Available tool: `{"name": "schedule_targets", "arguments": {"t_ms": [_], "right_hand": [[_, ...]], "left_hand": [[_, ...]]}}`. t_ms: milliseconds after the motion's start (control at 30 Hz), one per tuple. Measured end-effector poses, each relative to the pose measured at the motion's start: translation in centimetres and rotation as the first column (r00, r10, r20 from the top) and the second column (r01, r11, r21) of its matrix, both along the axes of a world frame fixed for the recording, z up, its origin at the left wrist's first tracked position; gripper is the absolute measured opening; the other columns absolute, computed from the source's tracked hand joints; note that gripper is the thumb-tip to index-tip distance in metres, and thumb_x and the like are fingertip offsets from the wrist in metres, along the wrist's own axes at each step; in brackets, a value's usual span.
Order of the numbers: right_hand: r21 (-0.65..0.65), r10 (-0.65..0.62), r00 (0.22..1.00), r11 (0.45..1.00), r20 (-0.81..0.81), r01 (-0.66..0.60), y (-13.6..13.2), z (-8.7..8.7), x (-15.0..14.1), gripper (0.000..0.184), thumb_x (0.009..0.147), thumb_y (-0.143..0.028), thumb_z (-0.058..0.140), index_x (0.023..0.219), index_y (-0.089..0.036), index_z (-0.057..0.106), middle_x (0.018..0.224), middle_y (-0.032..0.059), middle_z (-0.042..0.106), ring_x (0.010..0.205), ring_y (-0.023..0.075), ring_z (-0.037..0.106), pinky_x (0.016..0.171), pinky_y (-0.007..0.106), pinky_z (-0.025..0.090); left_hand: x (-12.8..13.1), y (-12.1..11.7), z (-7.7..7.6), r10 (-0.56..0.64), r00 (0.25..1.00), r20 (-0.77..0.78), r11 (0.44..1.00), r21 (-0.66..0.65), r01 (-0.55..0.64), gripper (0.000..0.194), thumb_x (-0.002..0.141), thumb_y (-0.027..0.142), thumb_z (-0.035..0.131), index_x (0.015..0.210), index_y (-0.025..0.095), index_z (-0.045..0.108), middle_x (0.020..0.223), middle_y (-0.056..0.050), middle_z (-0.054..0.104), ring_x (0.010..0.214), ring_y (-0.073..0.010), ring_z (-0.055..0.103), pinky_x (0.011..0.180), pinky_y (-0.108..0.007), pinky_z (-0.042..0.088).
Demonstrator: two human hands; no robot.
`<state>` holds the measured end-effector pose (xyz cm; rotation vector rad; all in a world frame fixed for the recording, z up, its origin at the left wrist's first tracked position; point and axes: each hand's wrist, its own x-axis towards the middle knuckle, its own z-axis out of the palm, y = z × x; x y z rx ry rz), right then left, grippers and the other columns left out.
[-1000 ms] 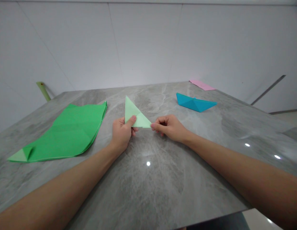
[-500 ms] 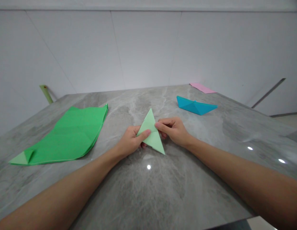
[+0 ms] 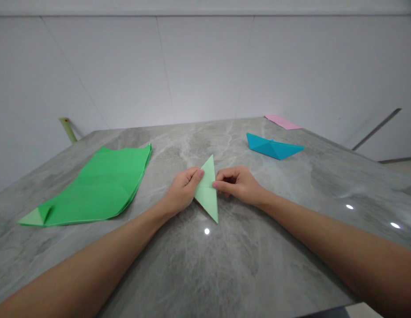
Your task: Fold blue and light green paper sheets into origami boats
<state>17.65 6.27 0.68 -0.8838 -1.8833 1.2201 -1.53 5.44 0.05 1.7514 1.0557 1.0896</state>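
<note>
A folded light green paper (image 3: pixel 208 194), triangular with a crease across its middle, is held between my hands above the table. My left hand (image 3: pixel 182 189) is closed on its left side, thumb on top and the other fingers mostly hidden. At the right edge, near the crease, my right hand (image 3: pixel 237 184) pinches the paper between thumb and curled fingers. The long edge on the right stands nearly upright in view, with one point at the top and one at the bottom.
Green paper sheets (image 3: pixel 102 183) lie stacked at the left, one corner turned up. A folded blue paper boat (image 3: pixel 274 147) rests at the back right, with pink paper (image 3: pixel 283 122) behind it at the edge of the grey marbled table (image 3: pixel 192 274). A white wall (image 3: pixel 205 66) rises behind.
The light green paper has turned, so its lower point has swung left and its right edge is steeper. My left thumb has shifted up along it; my right hand has moved slightly down.
</note>
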Motion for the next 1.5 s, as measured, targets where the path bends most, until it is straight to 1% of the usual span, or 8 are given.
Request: {"name": "schedule_targets", "arguments": {"t_ms": [200,367,667,900,1000,1167,1300,1500], "right_hand": [[-0.068,0.002,1.000,0.998,-0.002,-0.002,0.1,0.0,0.1,0.043,0.071,-0.050,0.074,0.054,-0.016,0.054,0.045,-0.0043,0.048,0.041,0.0068,0.041,0.042,0.021,0.030],[-0.125,0.052,0.998,0.991,-0.045,-0.057,0.1,0.1,0.1,0.040,0.066,-0.044,0.078,0.051,-0.015,0.055,0.043,-0.0047,0.048,0.040,0.0061,0.041,0.040,0.020,0.029],[-0.117,0.137,0.988,0.983,-0.066,-0.145,0.1,0.0,0.5,0.039,0.069,-0.042,0.076,0.049,-0.014,0.057,0.041,-0.0029,0.050,0.038,0.0056,0.039,0.039,0.020,0.027],[-0.086,0.065,0.991,0.993,-0.116,-0.076,0.4,-0.2,0.6,0.038,0.069,-0.041,0.076,0.050,-0.015,0.056,0.043,-0.0029,0.051,0.039,0.0064,0.040,0.039,0.021,0.028],[-0.034,0.006,0.991,0.999,-0.133,-0.010,0.6,-0.4,0.6,0.041,0.073,-0.042,0.074,0.049,-0.016,0.052,0.042,-0.0041,0.048,0.040,0.0061,0.038,0.041,0.022,0.027],[0.061,-0.049,0.991,0.997,-0.128,0.057,0.3,-0.5,0.0,0.043,0.075,-0.043,0.071,0.052,-0.017,0.046,0.044,-0.0063,0.041,0.042,0.0056,0.032,0.042,0.022,0.023],[0.043,-0.019,0.994,0.999,-0.106,0.023,-0.2,-0.5,-0.4,0.042,0.073,-0.042,0.073,0.054,-0.017,0.046,0.047,-0.0062,0.041,0.045,0.0058,0.032,0.042,0.021,0.023],[-0.004,0.068,0.998,0.998,-0.018,-0.068,-0.5,-0.3,-0.4,0.044,0.074,-0.046,0.071,0.052,-0.017,0.045,0.049,-0.0060,0.038,0.048,0.0064,0.032,0.044,0.022,0.024]], "left_hand": [[0.0,-0.1,-0.2,-0.138,0.989,-0.055,0.990,-0.029,0.137,0.036,0.089,0.050,0.048,0.082,0.015,0.053,0.064,0.003,0.046,0.054,-0.0092,0.040,0.048,-0.020,0.033],[-0.2,-0.3,-0.1,-0.244,0.969,-0.037,0.969,-0.054,0.242,0.034,0.090,0.046,0.051,0.084,0.013,0.056,0.065,0.003,0.047,0.054,-0.0082,0.041,0.048,-0.019,0.034],[-0.6,-0.5,0.3,-0.458,0.888,-0.034,0.868,-0.234,0.439,0.043,0.088,0.052,0.053,0.088,0.009,0.062,0.062,0.002,0.046,0.051,-0.0069,0.037,0.044,-0.017,0.028],[-0.8,-0.5,0.5,-0.489,0.871,0.056,0.799,-0.371,0.473,0.042,0.085,0.055,0.058,0.088,0.013,0.057,0.058,0.004,0.047,0.045,-0.0069,0.040,0.041,-0.018,0.031],[-0.5,-0.5,0.5,-0.471,0.880,0.060,0.811,-0.363,0.459,0.040,0.083,0.053,0.061,0.081,0.013,0.057,0.057,0.004,0.048,0.046,-0.0055,0.039,0.043,-0.016,0.030],[0.3,-0.7,0.5,-0.355,0.928,0.111,0.834,-0.410,0.369,0.043,0.078,0.053,0.067,0.092,0.013,0.061,0.070,-0.004,0.068,0.055,-0.0120,0.058,0.052,-0.021,0.045],[0.3,-0.9,0.8,-0.352,0.934,0.059,0.835,-0.432,0.342,0.041,0.077,0.053,0.069,0.086,0.013,0.062,0.074,-0.008,0.073,0.051,-0.0114,0.058,0.047,-0.020,0.043],[-0.5,-1.1,1.1,-0.486,0.870,0.084,0.745,-0.481,0.463,0.039,0.077,0.052,0.068,0.081,0.015,0.058,0.071,-0.006,0.071,0.054,-0.0140,0.062,0.049,-0.022,0.047]]}}
